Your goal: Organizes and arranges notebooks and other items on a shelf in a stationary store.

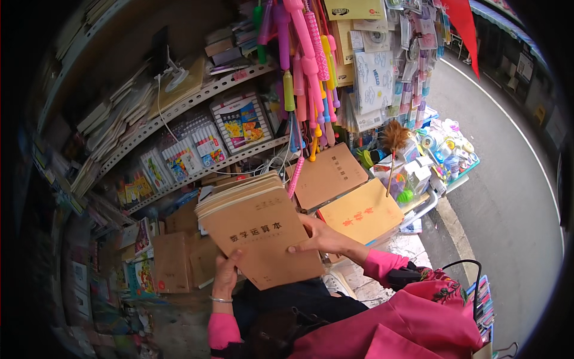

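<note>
A thick stack of brown-covered exercise books (263,230) is held up in front of me, tilted, with the page edges fanned a little at the far left. My left hand (226,272) grips the near left side, thumb over the top cover. At the right edge, my right hand (323,236) holds the stack with the thumb lying on the cover and the fingers underneath, mostly hidden. Just beyond lie another brown exercise book (330,176) and a yellowish book pile (362,212) with red print on its cover.
Metal shelves (179,99) at the left hold boxed marker sets (240,121) and papers. Pink and purple plastic sticks (310,60) hang above the books. A feather duster (394,139) stands by a tray of small goods (445,149). A road (490,197) runs along the right.
</note>
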Demonstrator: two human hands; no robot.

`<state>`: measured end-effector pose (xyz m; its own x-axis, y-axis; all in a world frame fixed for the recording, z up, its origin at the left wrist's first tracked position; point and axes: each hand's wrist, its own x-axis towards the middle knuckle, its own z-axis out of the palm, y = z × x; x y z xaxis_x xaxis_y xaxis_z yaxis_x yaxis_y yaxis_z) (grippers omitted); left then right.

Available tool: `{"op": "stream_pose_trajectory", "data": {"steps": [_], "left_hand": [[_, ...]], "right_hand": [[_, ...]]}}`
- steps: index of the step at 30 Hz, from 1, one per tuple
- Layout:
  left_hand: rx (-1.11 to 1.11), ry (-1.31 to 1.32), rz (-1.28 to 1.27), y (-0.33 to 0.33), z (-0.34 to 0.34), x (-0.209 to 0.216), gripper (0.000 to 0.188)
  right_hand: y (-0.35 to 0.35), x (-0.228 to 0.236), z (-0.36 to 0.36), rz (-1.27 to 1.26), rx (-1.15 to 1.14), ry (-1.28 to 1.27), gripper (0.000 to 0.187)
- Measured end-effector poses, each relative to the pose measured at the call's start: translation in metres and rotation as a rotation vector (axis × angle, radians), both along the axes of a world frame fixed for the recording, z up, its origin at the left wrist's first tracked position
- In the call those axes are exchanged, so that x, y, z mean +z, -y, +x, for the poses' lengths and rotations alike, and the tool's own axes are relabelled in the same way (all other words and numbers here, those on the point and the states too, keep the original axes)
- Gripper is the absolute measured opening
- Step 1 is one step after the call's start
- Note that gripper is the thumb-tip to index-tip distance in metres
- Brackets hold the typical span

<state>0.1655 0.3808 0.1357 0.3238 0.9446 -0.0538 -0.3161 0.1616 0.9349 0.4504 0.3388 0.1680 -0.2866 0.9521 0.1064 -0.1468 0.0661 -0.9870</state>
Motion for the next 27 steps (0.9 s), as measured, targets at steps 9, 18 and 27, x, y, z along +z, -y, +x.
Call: {"op": "stream_pose_trajectory", "data": {"steps": [9, 18, 27], "left_hand": [[-0.106, -0.421, -0.064, 0.012, 0.004, -0.062, 0.053], [-0.086, -0.344, 0.114, 0.016, 0.005, -0.081, 0.097], [-0.096, -0.408, -0.052, 0.023, 0.013, -0.057, 0.033]], "right_hand": [[-0.008, -0.072, 0.014, -0.086, 0.077, 0.344, 0.065], [-0.012, -0.117, 0.006, 0.000, 0.095, 0.312, 0.073], [-0.011, -0.105, 0.019, -0.010, 0.185, 0.449, 0.081]]}}
